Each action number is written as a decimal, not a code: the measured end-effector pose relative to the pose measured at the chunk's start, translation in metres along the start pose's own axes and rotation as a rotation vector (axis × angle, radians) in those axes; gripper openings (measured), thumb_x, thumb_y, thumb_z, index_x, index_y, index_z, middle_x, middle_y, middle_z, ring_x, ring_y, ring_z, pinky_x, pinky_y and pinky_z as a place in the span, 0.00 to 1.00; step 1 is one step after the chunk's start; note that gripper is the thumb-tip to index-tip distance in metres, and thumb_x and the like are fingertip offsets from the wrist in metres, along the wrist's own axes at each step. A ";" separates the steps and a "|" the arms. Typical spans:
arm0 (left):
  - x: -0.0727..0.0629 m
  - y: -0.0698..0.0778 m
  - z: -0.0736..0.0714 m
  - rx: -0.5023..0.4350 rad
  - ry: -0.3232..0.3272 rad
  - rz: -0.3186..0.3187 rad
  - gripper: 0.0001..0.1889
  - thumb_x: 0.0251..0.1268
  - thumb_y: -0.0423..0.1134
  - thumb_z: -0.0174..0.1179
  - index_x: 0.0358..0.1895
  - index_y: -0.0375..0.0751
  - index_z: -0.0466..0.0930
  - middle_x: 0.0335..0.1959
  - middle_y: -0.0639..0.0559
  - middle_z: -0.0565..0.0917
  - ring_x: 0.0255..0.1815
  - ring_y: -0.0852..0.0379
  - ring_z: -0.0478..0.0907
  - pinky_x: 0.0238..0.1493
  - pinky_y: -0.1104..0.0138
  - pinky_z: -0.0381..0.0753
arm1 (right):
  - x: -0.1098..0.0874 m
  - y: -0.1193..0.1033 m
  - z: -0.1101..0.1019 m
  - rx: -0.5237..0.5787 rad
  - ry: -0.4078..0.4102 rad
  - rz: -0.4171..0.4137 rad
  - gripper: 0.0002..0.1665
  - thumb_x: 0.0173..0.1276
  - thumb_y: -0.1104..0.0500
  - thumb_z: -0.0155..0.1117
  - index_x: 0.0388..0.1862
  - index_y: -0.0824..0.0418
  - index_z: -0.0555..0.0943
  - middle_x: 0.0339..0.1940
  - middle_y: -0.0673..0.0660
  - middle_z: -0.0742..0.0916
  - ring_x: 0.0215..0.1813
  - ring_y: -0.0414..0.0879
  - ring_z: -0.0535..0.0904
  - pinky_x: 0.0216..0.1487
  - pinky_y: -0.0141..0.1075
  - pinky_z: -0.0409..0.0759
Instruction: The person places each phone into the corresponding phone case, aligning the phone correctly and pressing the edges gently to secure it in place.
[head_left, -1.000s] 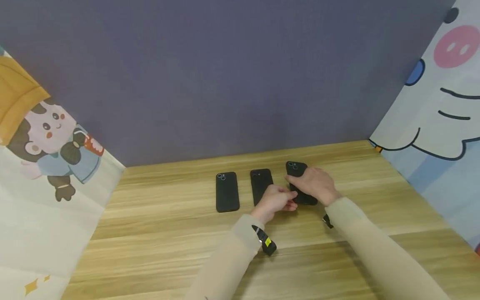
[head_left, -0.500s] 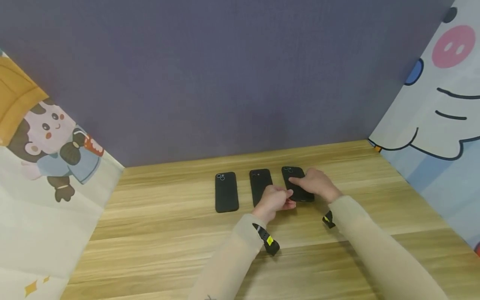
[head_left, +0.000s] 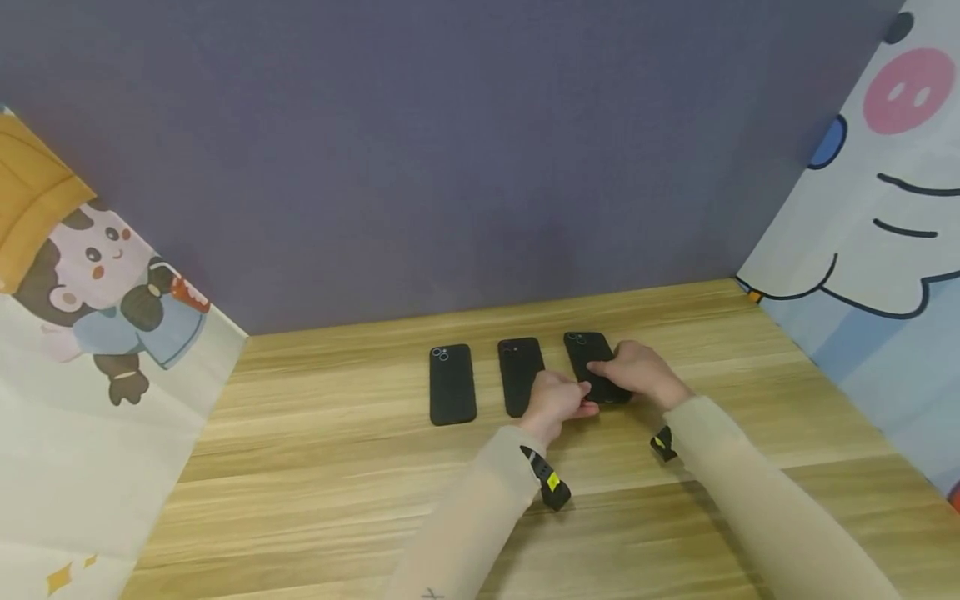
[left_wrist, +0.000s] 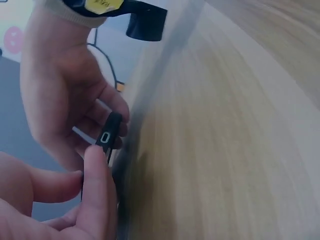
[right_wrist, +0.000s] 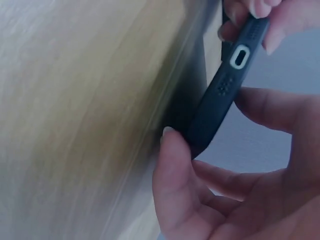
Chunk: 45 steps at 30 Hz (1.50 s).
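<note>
My right hand [head_left: 641, 371] grips a black phone [head_left: 587, 346] by its right side, thumb across the back and fingers at the edge. At the lower left corner of that phone, my left hand [head_left: 555, 402] pinches the edge between thumb and fingers. The bottom end of the phone [right_wrist: 215, 107], with a pale-rimmed port opening and small speaker holes, shows close up in the right wrist view, tilted off the wooden surface. A second black phone [head_left: 517, 367] lies just left, its lower right side overlapped by my left hand. Farther left lies a third black phone [head_left: 452, 387].
The phones are on a wood-grain table [head_left: 315, 467]. A grey-blue panel [head_left: 465, 167] rises along its back edge. Printed cartoon sheets stand at the left [head_left: 67, 433] and at the right [head_left: 847, 242]. Black straps sit at both wrists.
The held phone has shifted slightly left and its top end has come a little nearer. My right thumb sits farther right on its back, and my left hand has edged right.
</note>
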<state>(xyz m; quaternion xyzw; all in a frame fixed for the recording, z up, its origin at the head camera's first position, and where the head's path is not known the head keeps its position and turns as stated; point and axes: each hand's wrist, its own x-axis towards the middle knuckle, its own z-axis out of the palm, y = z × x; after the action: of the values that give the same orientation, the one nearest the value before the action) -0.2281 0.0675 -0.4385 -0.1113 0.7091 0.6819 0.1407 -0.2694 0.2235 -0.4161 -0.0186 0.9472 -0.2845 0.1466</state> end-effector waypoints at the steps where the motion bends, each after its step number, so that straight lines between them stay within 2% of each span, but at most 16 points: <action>1: 0.000 0.000 0.001 0.054 0.013 0.016 0.05 0.68 0.27 0.63 0.33 0.29 0.80 0.26 0.42 0.82 0.21 0.55 0.85 0.35 0.66 0.87 | 0.000 0.000 0.001 -0.002 0.008 0.004 0.40 0.71 0.40 0.61 0.54 0.79 0.74 0.44 0.69 0.83 0.37 0.55 0.80 0.32 0.39 0.79; 3: -0.001 0.000 0.003 0.190 0.041 0.048 0.07 0.68 0.29 0.65 0.30 0.31 0.83 0.22 0.44 0.85 0.21 0.55 0.86 0.39 0.66 0.86 | 0.000 0.000 0.002 -0.011 0.024 0.009 0.37 0.71 0.41 0.62 0.51 0.78 0.75 0.42 0.68 0.83 0.36 0.54 0.80 0.32 0.39 0.78; 7: -0.002 0.002 0.005 0.470 0.097 0.106 0.15 0.67 0.34 0.66 0.20 0.37 0.85 0.15 0.50 0.85 0.20 0.55 0.85 0.41 0.64 0.83 | 0.000 -0.001 0.004 -0.021 0.043 0.028 0.28 0.70 0.42 0.63 0.37 0.70 0.78 0.31 0.62 0.83 0.28 0.51 0.78 0.26 0.38 0.76; 10: -0.002 0.005 0.007 0.642 0.130 0.161 0.16 0.65 0.36 0.65 0.17 0.39 0.83 0.20 0.48 0.86 0.26 0.51 0.84 0.40 0.58 0.83 | 0.000 -0.004 0.005 -0.023 0.052 0.043 0.25 0.70 0.44 0.64 0.29 0.65 0.76 0.26 0.60 0.82 0.23 0.50 0.77 0.23 0.37 0.75; 13: -0.002 0.007 0.010 0.759 0.143 0.189 0.11 0.65 0.36 0.65 0.24 0.36 0.83 0.26 0.45 0.84 0.28 0.50 0.81 0.34 0.59 0.83 | 0.000 -0.005 0.006 -0.035 0.061 0.059 0.24 0.70 0.44 0.64 0.28 0.64 0.76 0.26 0.59 0.81 0.24 0.50 0.78 0.23 0.37 0.75; 17: -0.002 0.008 0.013 0.796 0.128 0.182 0.10 0.66 0.36 0.64 0.27 0.34 0.82 0.23 0.45 0.80 0.19 0.52 0.75 0.20 0.64 0.75 | 0.001 -0.006 0.007 -0.058 0.065 0.076 0.25 0.71 0.43 0.63 0.28 0.65 0.77 0.27 0.61 0.82 0.26 0.51 0.79 0.23 0.38 0.76; 21: -0.004 0.010 0.015 0.838 0.115 0.187 0.15 0.64 0.34 0.64 0.18 0.40 0.75 0.16 0.49 0.75 0.15 0.54 0.71 0.15 0.66 0.70 | 0.002 -0.006 0.009 -0.080 0.079 0.082 0.27 0.71 0.42 0.62 0.31 0.66 0.78 0.30 0.62 0.83 0.29 0.52 0.77 0.27 0.40 0.75; 24: -0.004 0.009 0.016 0.869 0.108 0.197 0.12 0.61 0.31 0.64 0.20 0.38 0.77 0.16 0.49 0.73 0.14 0.54 0.70 0.14 0.66 0.69 | 0.003 -0.005 0.010 -0.087 0.087 0.087 0.27 0.71 0.41 0.62 0.33 0.67 0.78 0.32 0.62 0.83 0.31 0.52 0.77 0.28 0.40 0.74; 27: -0.003 0.010 0.016 0.878 0.108 0.195 0.04 0.59 0.30 0.65 0.31 0.31 0.84 0.20 0.46 0.77 0.16 0.53 0.72 0.15 0.65 0.72 | 0.003 -0.005 0.012 -0.094 0.083 0.100 0.28 0.70 0.41 0.62 0.36 0.68 0.79 0.33 0.62 0.83 0.31 0.52 0.77 0.28 0.40 0.74; 30: -0.002 0.011 0.016 0.890 0.109 0.193 0.08 0.58 0.30 0.66 0.40 0.29 0.85 0.26 0.44 0.80 0.20 0.51 0.74 0.19 0.63 0.75 | 0.003 -0.006 0.013 -0.114 0.080 0.111 0.29 0.71 0.41 0.62 0.39 0.69 0.80 0.35 0.63 0.84 0.32 0.52 0.78 0.27 0.40 0.75; 33: -0.002 0.011 0.015 0.890 0.093 0.178 0.09 0.57 0.30 0.66 0.41 0.30 0.85 0.28 0.44 0.80 0.22 0.50 0.74 0.21 0.63 0.75 | 0.004 -0.006 0.014 -0.134 0.086 0.112 0.31 0.71 0.41 0.62 0.41 0.71 0.81 0.37 0.64 0.85 0.32 0.52 0.79 0.26 0.41 0.76; 35: -0.003 0.011 0.012 0.904 0.072 0.176 0.07 0.58 0.30 0.66 0.39 0.32 0.85 0.26 0.46 0.80 0.20 0.51 0.74 0.19 0.64 0.73 | 0.004 -0.005 0.016 -0.140 0.091 0.103 0.31 0.71 0.41 0.62 0.41 0.71 0.81 0.37 0.65 0.85 0.32 0.52 0.79 0.26 0.41 0.76; 37: -0.006 0.012 0.009 0.929 0.052 0.209 0.04 0.60 0.31 0.66 0.36 0.34 0.85 0.22 0.48 0.78 0.17 0.53 0.73 0.15 0.66 0.70 | 0.003 -0.005 0.017 -0.144 0.098 0.087 0.30 0.72 0.42 0.62 0.41 0.72 0.81 0.37 0.66 0.85 0.32 0.53 0.79 0.26 0.41 0.77; 40: -0.010 0.015 -0.001 0.988 0.037 0.320 0.05 0.66 0.34 0.63 0.31 0.39 0.83 0.19 0.52 0.76 0.14 0.57 0.71 0.14 0.66 0.69 | 0.002 -0.006 0.016 -0.161 0.126 0.056 0.30 0.73 0.43 0.61 0.42 0.73 0.81 0.39 0.68 0.85 0.33 0.54 0.80 0.26 0.42 0.78; 43: -0.013 0.020 -0.014 1.040 0.047 0.440 0.09 0.70 0.37 0.59 0.29 0.42 0.82 0.20 0.53 0.77 0.16 0.57 0.72 0.16 0.65 0.72 | 0.001 -0.008 0.015 -0.172 0.182 0.020 0.30 0.73 0.45 0.61 0.45 0.76 0.80 0.41 0.71 0.83 0.35 0.57 0.80 0.28 0.44 0.78; 45: -0.013 0.021 -0.025 1.092 0.067 0.500 0.09 0.71 0.39 0.58 0.33 0.41 0.83 0.24 0.52 0.80 0.22 0.56 0.76 0.21 0.63 0.76 | -0.002 -0.011 0.014 -0.167 0.215 -0.007 0.31 0.73 0.45 0.60 0.48 0.77 0.79 0.43 0.72 0.83 0.36 0.58 0.80 0.29 0.45 0.78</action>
<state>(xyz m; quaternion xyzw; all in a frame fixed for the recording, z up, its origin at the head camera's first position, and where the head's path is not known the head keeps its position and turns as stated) -0.2239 0.0432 -0.4136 0.1255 0.9656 0.2277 -0.0095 -0.2645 0.2073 -0.4207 -0.0036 0.9778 -0.2056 0.0411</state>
